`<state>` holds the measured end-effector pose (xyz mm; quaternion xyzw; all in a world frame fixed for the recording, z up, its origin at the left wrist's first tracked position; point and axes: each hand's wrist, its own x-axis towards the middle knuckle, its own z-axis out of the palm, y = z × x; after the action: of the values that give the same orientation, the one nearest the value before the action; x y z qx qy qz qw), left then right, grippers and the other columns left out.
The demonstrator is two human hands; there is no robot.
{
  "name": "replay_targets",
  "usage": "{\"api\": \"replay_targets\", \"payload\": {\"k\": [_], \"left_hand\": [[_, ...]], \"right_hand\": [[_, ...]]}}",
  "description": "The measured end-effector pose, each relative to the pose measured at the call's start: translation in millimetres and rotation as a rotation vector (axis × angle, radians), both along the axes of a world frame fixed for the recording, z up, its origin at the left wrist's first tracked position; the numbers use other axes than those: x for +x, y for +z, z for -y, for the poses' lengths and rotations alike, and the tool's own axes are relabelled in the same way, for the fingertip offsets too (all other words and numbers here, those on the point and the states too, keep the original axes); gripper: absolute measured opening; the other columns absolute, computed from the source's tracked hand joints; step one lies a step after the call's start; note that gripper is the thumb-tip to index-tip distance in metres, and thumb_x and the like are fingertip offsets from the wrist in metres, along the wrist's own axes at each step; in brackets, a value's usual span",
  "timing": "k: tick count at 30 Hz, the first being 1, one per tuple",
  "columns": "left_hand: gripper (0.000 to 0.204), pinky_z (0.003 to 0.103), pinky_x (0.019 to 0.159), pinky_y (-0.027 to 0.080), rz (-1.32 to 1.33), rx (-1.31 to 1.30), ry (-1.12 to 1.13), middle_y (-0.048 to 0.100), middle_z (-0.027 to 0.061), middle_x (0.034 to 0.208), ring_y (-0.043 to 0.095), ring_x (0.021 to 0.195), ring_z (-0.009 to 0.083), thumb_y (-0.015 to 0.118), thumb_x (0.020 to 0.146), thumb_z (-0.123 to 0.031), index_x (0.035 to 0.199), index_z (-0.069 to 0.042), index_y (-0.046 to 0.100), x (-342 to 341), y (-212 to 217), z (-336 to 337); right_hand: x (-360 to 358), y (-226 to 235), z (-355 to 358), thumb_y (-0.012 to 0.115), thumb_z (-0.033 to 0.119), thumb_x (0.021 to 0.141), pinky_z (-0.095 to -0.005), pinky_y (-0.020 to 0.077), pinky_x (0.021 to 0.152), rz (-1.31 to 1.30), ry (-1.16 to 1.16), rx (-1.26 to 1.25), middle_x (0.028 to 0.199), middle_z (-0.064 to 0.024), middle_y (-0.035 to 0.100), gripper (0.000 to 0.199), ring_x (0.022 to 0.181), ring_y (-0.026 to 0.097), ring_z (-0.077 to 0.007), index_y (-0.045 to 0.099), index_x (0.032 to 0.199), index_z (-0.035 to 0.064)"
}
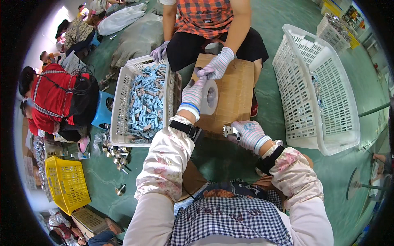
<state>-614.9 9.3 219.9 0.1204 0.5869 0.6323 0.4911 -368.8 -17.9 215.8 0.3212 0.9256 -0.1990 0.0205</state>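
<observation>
My left hand (193, 97), in a striped glove, reaches over the left edge of a wooden board (236, 90). Its fingertips are pressed together against the gloved fingers of a co-worker's hand (219, 65), and whatever lies between them is hidden. Right beside my left hand stands a roll of clear tape (210, 96) on the board. My right hand (251, 135), gloved alike, is closed round a small silvery metal piece with a toothed edge (230, 131) at the board's near right corner.
A white crate (116, 119) of blue and metal parts stands left of the board. To the right is a large white basket (301, 119). Metal fittings (119, 158) lie on the floor near a yellow crate (67, 184). A co-worker (205, 20) sits opposite; others sit at left.
</observation>
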Motion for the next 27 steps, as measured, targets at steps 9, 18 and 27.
{"api": "replay_targets", "payload": {"k": [9,18,27], "left_hand": [[0.062,0.026,0.075,0.05,-0.124,0.323,-0.07,0.063,0.01,0.105,0.061,0.086,0.0132,0.068,0.089,-0.033,0.135,0.001,0.044,42,95,105],[0.055,0.032,0.056,0.056,0.212,-0.042,-0.451,0.064,0.0129,0.091,0.064,0.061,0.0213,0.053,0.093,-0.054,0.111,-0.002,0.059,42,30,294],[0.04,0.043,0.072,0.057,0.28,-0.296,-0.505,0.064,0.0129,0.092,0.065,0.082,0.0267,0.069,0.081,-0.019,0.115,-0.002,0.056,-2,-44,305]], "right_hand": [[35,17,42,0.063,0.046,0.085,-0.0455,0.0485,0.081,0.01,-0.022,0.025,0.092,-0.0173,0.066,0.044,0.089,0.063,-0.0358,0.06,0.101,0.0049],[62,-4,99,0.061,0.047,0.086,-0.044,0.0489,0.083,0.076,-0.029,0.031,0.092,-0.0168,0.066,0.045,0.09,0.064,-0.0344,0.061,0.102,0.0042],[69,-21,102,0.053,0.047,0.09,-0.0399,0.0465,0.095,0.045,-0.119,0.164,0.123,-0.0162,0.06,0.051,0.11,0.059,-0.0342,0.062,0.115,0.0038]]}}
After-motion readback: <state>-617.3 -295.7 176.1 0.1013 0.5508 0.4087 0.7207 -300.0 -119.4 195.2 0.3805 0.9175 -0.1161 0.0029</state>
